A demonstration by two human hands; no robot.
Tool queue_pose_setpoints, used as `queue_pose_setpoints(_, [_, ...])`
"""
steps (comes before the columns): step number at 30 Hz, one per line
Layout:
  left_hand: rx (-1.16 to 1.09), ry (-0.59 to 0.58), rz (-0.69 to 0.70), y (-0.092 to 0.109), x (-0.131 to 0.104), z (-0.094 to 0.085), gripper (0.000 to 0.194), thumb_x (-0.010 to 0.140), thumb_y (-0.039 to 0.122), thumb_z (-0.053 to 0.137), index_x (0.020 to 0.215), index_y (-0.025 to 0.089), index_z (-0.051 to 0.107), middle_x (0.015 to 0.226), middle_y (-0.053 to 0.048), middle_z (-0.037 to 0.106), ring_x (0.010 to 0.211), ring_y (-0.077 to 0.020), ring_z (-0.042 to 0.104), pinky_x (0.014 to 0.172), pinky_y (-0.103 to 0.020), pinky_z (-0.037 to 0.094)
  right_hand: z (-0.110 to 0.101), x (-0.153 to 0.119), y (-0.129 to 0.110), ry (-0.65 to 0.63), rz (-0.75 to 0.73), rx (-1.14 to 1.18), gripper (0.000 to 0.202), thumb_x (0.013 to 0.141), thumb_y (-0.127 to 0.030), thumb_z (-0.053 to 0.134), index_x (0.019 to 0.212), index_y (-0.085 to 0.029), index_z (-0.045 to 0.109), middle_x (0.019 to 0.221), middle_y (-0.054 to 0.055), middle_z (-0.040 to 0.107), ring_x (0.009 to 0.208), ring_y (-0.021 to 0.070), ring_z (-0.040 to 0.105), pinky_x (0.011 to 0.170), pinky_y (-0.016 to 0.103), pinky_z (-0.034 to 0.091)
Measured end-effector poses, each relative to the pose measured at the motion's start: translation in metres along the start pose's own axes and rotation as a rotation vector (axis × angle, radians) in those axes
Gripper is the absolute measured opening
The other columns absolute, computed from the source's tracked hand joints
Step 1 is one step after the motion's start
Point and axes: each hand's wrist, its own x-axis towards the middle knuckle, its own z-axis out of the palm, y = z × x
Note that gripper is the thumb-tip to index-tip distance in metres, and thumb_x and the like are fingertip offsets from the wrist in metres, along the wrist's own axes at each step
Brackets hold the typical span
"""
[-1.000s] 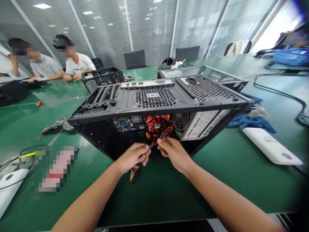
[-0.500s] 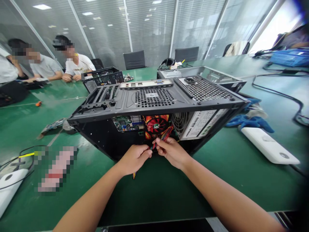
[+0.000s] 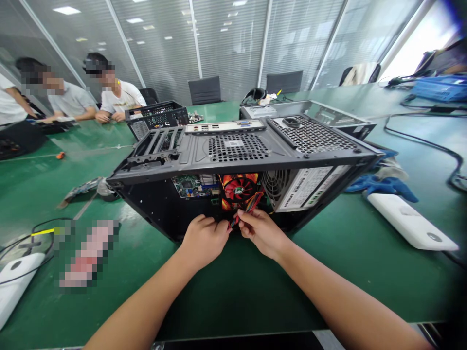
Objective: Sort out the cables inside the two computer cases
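Note:
A black computer case (image 3: 156, 167) lies on the green table with its open side facing me. Inside show a motherboard (image 3: 191, 185), a red-and-orange cooling fan (image 3: 239, 188) and a power supply (image 3: 308, 189) with a white label. A bundle of coloured power cables (image 3: 254, 201) comes out by the power supply. My left hand (image 3: 206, 240) is closed round the bundle's nearer stretch, its fingertips partly hidden. Close beside it, my right hand (image 3: 260, 231) pinches the same bundle between thumb and fingers.
A white power bank (image 3: 410, 221) and blue gloves (image 3: 386, 184) lie to the right. Another white device (image 3: 18, 279) with a cable is at the left. More cases (image 3: 156, 114) stand behind. People sit at the far left; a blue basket (image 3: 441, 88) is far right.
My left hand has turned over, its knuckles now upward, and the loose cable end below it no longer shows. My right hand keeps its pinch. The view has shifted slightly.

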Motion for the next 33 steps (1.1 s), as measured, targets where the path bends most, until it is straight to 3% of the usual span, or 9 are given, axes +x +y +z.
queue_pose_setpoints(5, [-0.077, -0.002, -0.08, 0.003, 0.0, -0.001, 0.031, 0.095, 0.036, 0.044, 0.093, 0.018, 0.069, 0.061, -0.007, 0.053, 0.064, -0.0199, 0.046, 0.066, -0.032, 0.03, 0.003, -0.002, 0.0, 0.048, -0.008, 0.032, 0.043, 0.06, -0.045, 0.084, 0.064, -0.016, 0.052, 0.054, -0.005, 0.049, 0.045, 0.0046, 0.038, 0.044, 0.023, 0.023])
queue_pose_setpoints(10, [-0.188, 0.0, -0.107, 0.008, -0.003, -0.001, 0.029, 0.092, 0.039, 0.049, 0.082, 0.019, 0.067, 0.061, -0.004, 0.054, 0.059, -0.0164, 0.047, 0.063, -0.029, 0.031, 0.0, -0.003, 0.0, -0.026, 0.0, 0.001, 0.043, 0.064, -0.046, 0.083, 0.067, -0.015, 0.053, 0.057, -0.005, 0.05, 0.047, 0.0039, 0.039, 0.046, 0.022, 0.024])
queue_pose_setpoints(14, [-0.643, -0.153, -0.316, 0.013, 0.0, -0.005, 0.036, 0.093, 0.043, 0.045, 0.074, 0.017, 0.061, 0.056, -0.001, 0.055, 0.047, -0.0108, 0.046, 0.052, -0.023, 0.032, -0.002, -0.003, -0.005, -0.073, 0.02, -0.017, 0.044, 0.063, -0.047, 0.083, 0.068, -0.015, 0.053, 0.056, -0.006, 0.048, 0.046, 0.0033, 0.037, 0.047, 0.022, 0.025])
queue_pose_setpoints(17, [-1.096, -0.293, -0.596, 0.013, 0.003, -0.005, 0.039, 0.092, 0.047, 0.043, 0.084, 0.014, 0.062, 0.052, 0.0, 0.056, 0.039, -0.0101, 0.044, 0.044, -0.022, 0.033, -0.006, -0.002, -0.007, -0.138, 0.043, -0.002, 0.041, 0.065, -0.046, 0.082, 0.072, -0.015, 0.057, 0.055, -0.006, 0.048, 0.046, 0.0032, 0.035, 0.047, 0.022, 0.025])
queue_pose_setpoints(19, [-1.342, -0.378, -0.697, 0.012, 0.005, -0.003, 0.041, 0.089, 0.049, 0.048, 0.09, 0.011, 0.064, 0.05, 0.001, 0.054, 0.038, -0.0093, 0.043, 0.041, -0.021, 0.032, -0.009, -0.002, -0.007, -0.167, 0.057, 0.004, 0.039, 0.067, -0.045, 0.081, 0.075, -0.014, 0.06, 0.056, -0.006, 0.048, 0.046, 0.0036, 0.035, 0.047, 0.022, 0.026])
queue_pose_setpoints(24, [-1.731, -0.589, -0.6, 0.01, 0.005, 0.005, 0.052, 0.088, 0.055, 0.052, 0.092, 0.006, 0.068, 0.064, -0.008, 0.066, 0.038, -0.0025, 0.035, 0.045, -0.02, 0.026, -0.014, 0.0, -0.007, -0.206, 0.065, 0.001, 0.035, 0.069, -0.044, 0.08, 0.079, -0.015, 0.065, 0.059, -0.005, 0.05, 0.048, 0.0048, 0.037, 0.046, 0.021, 0.027])
queue_pose_setpoints(28, [-1.713, -0.56, -0.558, 0.012, 0.005, 0.009, 0.046, 0.085, 0.054, 0.058, 0.086, 0.009, 0.065, 0.052, -0.002, 0.059, 0.037, -0.004, 0.037, 0.046, -0.02, 0.028, -0.013, 0.001, -0.007, -0.21, 0.048, -0.028, 0.036, 0.07, -0.048, 0.078, 0.077, -0.015, 0.065, 0.058, -0.005, 0.049, 0.046, 0.0052, 0.037, 0.045, 0.022, 0.023])
queue_pose_setpoints(30, [-1.587, -0.536, -0.582, 0.013, 0.005, 0.008, 0.043, 0.083, 0.055, 0.059, 0.081, 0.012, 0.06, 0.045, 0.003, 0.052, 0.037, -0.0062, 0.039, 0.043, -0.019, 0.029, -0.011, 0.0, -0.006, -0.181, 0.017, -0.058, 0.038, 0.071, -0.05, 0.076, 0.074, -0.014, 0.063, 0.055, -0.005, 0.047, 0.045, 0.0048, 0.036, 0.046, 0.023, 0.022])
queue_pose_setpoints(33, [-1.256, -0.519, -0.555, 0.014, 0.006, 0.003, 0.038, 0.087, 0.052, 0.052, 0.078, 0.016, 0.056, 0.046, 0.003, 0.055, 0.036, -0.008, 0.041, 0.041, -0.019, 0.031, -0.007, -0.001, -0.005, -0.11, -0.03, -0.127, 0.042, 0.071, -0.053, 0.075, 0.071, -0.013, 0.061, 0.052, -0.006, 0.043, 0.043, 0.0039, 0.032, 0.046, 0.023, 0.019])
